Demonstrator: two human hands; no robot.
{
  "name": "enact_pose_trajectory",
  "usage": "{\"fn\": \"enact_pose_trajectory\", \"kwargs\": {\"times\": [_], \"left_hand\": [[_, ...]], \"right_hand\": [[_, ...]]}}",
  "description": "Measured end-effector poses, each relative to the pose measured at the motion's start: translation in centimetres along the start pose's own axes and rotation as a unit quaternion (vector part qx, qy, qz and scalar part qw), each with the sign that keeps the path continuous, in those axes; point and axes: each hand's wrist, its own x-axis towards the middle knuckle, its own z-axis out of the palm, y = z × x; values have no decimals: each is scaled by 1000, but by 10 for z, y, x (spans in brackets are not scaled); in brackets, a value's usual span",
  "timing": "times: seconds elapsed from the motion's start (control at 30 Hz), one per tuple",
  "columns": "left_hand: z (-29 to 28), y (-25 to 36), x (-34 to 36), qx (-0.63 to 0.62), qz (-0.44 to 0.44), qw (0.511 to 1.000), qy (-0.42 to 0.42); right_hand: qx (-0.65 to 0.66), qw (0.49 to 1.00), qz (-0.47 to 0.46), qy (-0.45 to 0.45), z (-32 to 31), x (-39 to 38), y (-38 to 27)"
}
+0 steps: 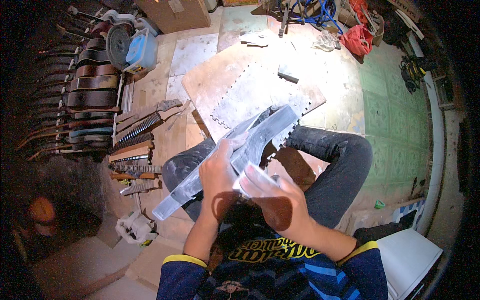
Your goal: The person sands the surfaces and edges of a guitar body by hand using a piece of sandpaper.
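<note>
A long pale grey guitar neck [260, 135] lies slanted across my lap, its headstock end toward the upper right and its heel near my left knee. My left hand [218, 172] grips it around the middle. My right hand [272, 195] presses a small pale sanding block [256, 176] against the neck close to the left hand. My legs in dark jeans [340, 165] are bent beneath it.
A row of guitar bodies [85, 85] stands at the left, with several fretted necks [137, 135] laid beside them. A dusty foam mat on a wooden board [250, 85] lies ahead. A red bag [357, 39], blue hose [320, 12] and a white box [407, 255] are around.
</note>
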Motion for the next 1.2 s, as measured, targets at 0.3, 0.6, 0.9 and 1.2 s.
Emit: {"fn": "enact_pose_trajectory", "kwargs": {"times": [0.3,0.6,0.9,1.2], "left_hand": [[3,-11,-15,-4,-14,999,-40],[9,-8,-10,-8,95,995,41],[0,-12,-18,35,29,999,-4],[0,-15,-17,-7,8,999,34]], "right_hand": [[107,993,-30,36,10,15,17],[121,984,102,77,23,5,43],[190,978,72,41,20,2,18],[144,983,113,-33,29,-17,14]]}}
